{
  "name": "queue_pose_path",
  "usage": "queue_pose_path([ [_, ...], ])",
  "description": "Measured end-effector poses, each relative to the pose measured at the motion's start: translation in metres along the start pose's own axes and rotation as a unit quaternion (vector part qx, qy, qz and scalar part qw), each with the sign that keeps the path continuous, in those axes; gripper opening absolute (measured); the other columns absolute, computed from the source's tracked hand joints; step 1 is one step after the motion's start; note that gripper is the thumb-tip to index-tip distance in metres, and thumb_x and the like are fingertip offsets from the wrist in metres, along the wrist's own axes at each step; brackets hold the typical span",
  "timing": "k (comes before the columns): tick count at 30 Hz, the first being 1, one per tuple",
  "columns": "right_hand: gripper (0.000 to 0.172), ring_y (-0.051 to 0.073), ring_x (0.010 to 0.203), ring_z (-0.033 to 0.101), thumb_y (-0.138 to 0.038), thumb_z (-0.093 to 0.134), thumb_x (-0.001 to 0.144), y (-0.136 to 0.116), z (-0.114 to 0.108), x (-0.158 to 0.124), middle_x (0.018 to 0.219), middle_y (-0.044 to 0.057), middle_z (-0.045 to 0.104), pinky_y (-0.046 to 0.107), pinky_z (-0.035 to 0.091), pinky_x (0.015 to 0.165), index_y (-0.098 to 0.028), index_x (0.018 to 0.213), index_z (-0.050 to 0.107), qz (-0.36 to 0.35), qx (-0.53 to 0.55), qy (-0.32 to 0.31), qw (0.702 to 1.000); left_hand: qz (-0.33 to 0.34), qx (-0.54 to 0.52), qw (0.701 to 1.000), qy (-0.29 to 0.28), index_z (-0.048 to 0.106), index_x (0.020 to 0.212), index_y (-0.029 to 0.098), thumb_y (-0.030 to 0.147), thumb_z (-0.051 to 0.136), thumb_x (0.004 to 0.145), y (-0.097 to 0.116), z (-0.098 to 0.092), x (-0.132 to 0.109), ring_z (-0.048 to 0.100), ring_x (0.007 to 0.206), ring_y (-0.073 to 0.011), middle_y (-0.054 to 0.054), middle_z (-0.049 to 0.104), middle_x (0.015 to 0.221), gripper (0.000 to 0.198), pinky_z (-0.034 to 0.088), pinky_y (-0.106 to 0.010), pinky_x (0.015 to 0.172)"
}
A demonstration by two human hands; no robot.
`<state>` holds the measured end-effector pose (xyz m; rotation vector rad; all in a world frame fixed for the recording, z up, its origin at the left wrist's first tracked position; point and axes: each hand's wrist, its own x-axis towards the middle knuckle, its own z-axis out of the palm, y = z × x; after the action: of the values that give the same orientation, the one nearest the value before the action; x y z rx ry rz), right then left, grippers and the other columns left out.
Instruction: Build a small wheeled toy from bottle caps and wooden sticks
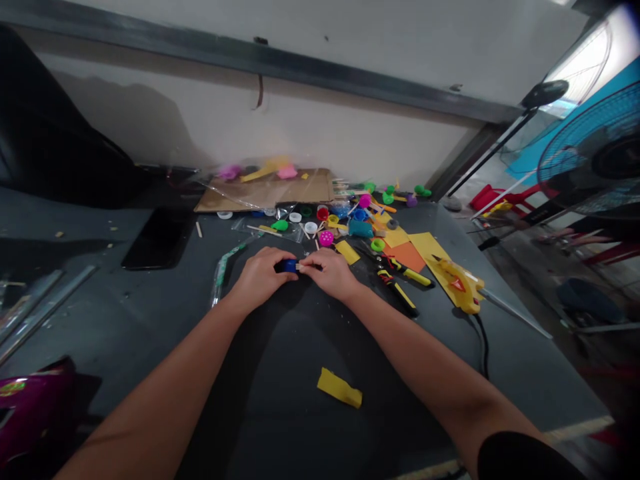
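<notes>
My left hand (263, 275) is closed round a small dark blue piece (289, 266) that looks like a plastic bottle cap. My right hand (331, 272) pinches a short pale bit (299, 267), seemingly a piece of wooden stick, against the cap's right side. Both hands meet just above the dark grey table (280, 373). Close to the right hand lie a yellow piece (347, 253) and pliers with yellow and black handles (397, 293). A crumpled yellow strip (339, 388) rests nearer to me, between my forearms.
Behind my hands are a cardboard sheet (265, 195) and several coloured caps, including a pink one (326, 238). On the right lies a yellow glue gun (463, 283) with a black cord. A phone (157, 239) lies to the left. A fan (600, 153) stands beyond the right edge.
</notes>
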<state>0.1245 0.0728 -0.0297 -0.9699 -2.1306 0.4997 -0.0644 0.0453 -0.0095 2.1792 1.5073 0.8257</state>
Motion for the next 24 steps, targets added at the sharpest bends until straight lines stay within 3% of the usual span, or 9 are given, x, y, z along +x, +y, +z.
queue_pose_path([
  [15, 0.007, 0.015, 0.075, 0.06, -0.025, 0.065, 0.082, -0.0043, -0.0039, 0.0006, 0.077, 0.002, 0.069, 0.029, 0.042, 0.074, -0.021, 0.081, 0.071, 0.008, -0.032, -0.008, 0.999, 0.003, 0.0, 1.0, 0.004, 0.062, 0.098, 0.023, 0.029, 0.069, 0.074, -0.001, 0.0035, -0.0018, 0.058, 0.095, -0.0231, -0.004, 0.065, 0.097, 0.025, 0.045, -0.038, 0.084],
  [24, 0.021, 0.017, 0.083, 0.061, -0.019, 0.064, 0.079, -0.0049, -0.0083, 0.0005, 0.093, 0.003, 0.072, 0.031, 0.042, 0.079, -0.021, 0.099, 0.069, -0.016, -0.044, -0.031, 0.998, 0.04, -0.002, 0.999, 0.011, 0.06, 0.104, 0.021, 0.032, 0.065, 0.078, -0.0024, 0.0038, -0.0043, 0.055, 0.098, -0.0237, -0.006, 0.062, 0.101, 0.029, 0.043, -0.039, 0.087],
])
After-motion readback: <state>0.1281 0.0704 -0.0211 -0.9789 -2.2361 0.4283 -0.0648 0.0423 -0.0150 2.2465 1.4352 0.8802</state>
